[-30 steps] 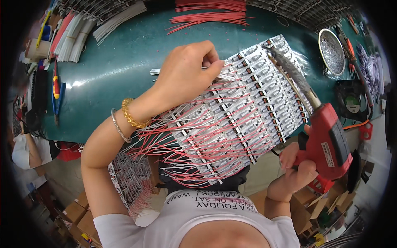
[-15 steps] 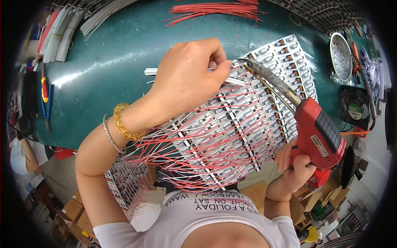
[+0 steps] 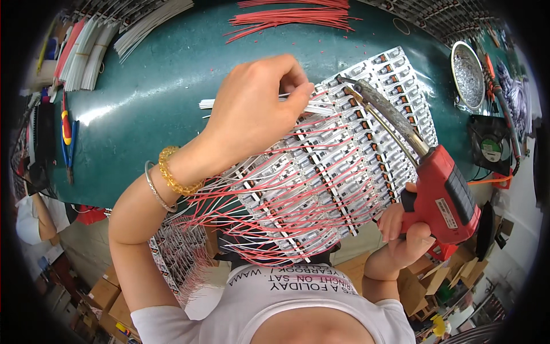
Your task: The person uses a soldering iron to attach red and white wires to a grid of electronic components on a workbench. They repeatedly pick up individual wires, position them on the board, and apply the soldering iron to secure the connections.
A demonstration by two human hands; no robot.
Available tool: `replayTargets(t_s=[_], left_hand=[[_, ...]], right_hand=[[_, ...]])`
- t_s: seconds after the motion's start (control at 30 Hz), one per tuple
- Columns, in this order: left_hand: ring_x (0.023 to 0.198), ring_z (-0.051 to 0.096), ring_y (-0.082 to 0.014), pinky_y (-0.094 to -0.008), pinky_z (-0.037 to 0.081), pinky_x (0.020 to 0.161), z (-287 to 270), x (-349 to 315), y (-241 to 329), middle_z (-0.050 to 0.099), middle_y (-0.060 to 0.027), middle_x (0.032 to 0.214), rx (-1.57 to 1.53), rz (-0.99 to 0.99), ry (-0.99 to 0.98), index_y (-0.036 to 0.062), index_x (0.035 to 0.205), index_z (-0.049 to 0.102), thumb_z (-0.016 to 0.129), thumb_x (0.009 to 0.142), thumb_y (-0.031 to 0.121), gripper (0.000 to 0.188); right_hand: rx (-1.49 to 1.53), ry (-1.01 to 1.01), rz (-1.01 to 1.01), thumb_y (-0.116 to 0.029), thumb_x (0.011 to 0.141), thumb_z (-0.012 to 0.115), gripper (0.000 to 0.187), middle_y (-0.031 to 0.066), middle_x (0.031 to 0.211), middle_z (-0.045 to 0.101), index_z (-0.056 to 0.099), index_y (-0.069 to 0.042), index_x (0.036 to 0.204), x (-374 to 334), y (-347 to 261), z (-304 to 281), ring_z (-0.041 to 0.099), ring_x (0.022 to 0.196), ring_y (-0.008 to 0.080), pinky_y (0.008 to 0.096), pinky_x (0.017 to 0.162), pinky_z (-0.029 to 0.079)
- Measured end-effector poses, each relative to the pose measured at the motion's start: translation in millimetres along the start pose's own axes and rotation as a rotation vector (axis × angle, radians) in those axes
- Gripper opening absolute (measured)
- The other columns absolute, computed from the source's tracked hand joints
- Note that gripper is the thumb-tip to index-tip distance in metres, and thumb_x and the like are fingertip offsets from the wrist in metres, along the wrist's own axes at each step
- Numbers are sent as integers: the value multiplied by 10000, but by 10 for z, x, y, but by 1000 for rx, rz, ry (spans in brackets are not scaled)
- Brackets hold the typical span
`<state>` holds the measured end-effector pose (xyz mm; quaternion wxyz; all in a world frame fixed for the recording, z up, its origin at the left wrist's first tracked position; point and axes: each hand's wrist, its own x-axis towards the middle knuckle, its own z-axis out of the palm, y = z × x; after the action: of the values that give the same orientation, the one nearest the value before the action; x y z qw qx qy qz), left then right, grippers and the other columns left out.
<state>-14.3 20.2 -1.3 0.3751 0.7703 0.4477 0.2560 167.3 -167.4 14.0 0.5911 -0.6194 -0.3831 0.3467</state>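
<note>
My left hand [image 3: 255,106] is closed, thumb and forefinger pinched together above the far-left part of a panel of small circuit boards [image 3: 366,152]. A bundle of thin white wires [image 3: 322,108] runs beneath that hand and sticks out on both sides of it; the fingers gripping it are partly hidden. My right hand [image 3: 405,232] is wrapped round the handle of a red soldering gun [image 3: 444,195]. Its dark tip hangs over the panel's far rows, right of my left fingertips and apart from them. Soldered red and white wires [image 3: 229,215] trail off the panel's left side.
Red wires [image 3: 292,20] lie at the table's far side, white wires [image 3: 152,24] at far left. Pliers [image 3: 67,137] rest at left. A round metal dish [image 3: 467,75] and a black fan [image 3: 491,146] stand at right. Another wired panel [image 3: 177,258] hangs below the table edge.
The soldering gun has moved slightly right, its tip drawing away from my left fingertips. My left hand has shifted a little left, and its pinch stays closed.
</note>
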Motion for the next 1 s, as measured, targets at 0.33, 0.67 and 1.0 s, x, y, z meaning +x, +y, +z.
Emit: replayTargets(t_s=[0.33, 0.67, 1.0], left_hand=[[675, 559, -206, -284, 435, 589, 58, -71, 3, 575, -89, 794, 114, 253, 79, -9, 753, 608, 639, 735, 35, 56], [658, 568, -243, -305, 446, 568, 124, -97, 27, 569, -97, 767, 167, 263, 105, -9, 733, 552, 630, 728, 10, 80], [595, 558, -233, -320, 430, 506, 172, -95, 19, 551, -69, 727, 268, 309, 165, 22, 705, 540, 631, 715, 25, 92]], right_hand=[[40, 20, -9, -523, 828, 517, 778, -2, 440, 407, 340, 150, 1176, -65, 11, -65, 380, 335, 84, 217, 370, 330], [-13, -28, 45, -507, 845, 502, 708, 9, 434, 398, 378, 145, 1089, -57, -42, -43, 384, 339, 89, 218, 368, 331], [-85, 1, 68, -511, 834, 518, 674, 13, 446, 405, 399, 122, 1033, -84, 2, -31, 386, 343, 95, 222, 367, 332]])
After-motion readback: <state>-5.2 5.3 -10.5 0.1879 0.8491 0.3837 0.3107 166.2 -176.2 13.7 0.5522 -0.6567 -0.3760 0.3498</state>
